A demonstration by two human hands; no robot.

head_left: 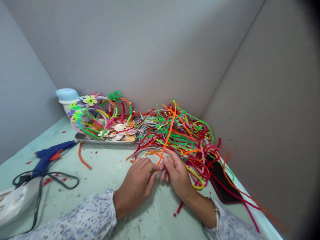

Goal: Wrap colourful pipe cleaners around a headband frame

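Note:
My left hand (138,178) is closed in a pinch above the table, its fingertips meeting the lower end of an orange pipe cleaner (168,136). A tiny bit of green shows at these fingertips. Close beside it, my right hand (178,173) grips the same pipe cleaner between thumb and fingers. The strip rises from between both hands and leans up over the pile behind. A thin silvery piece shows between the fingertips; whether it belongs to a wire hoop is hidden. Just beyond the hands lie thin metal hoops (147,125), partly covered by pipe cleaners.
A tangled heap of coloured pipe cleaners (185,130) lies behind my hands, with scissors (182,157) partly under it. A dark phone-like slab (225,186) is at right. Left are a metal tray (110,141) with shells, wrapped headbands (113,108), a white bottle (68,100) and a blue glue gun (50,155).

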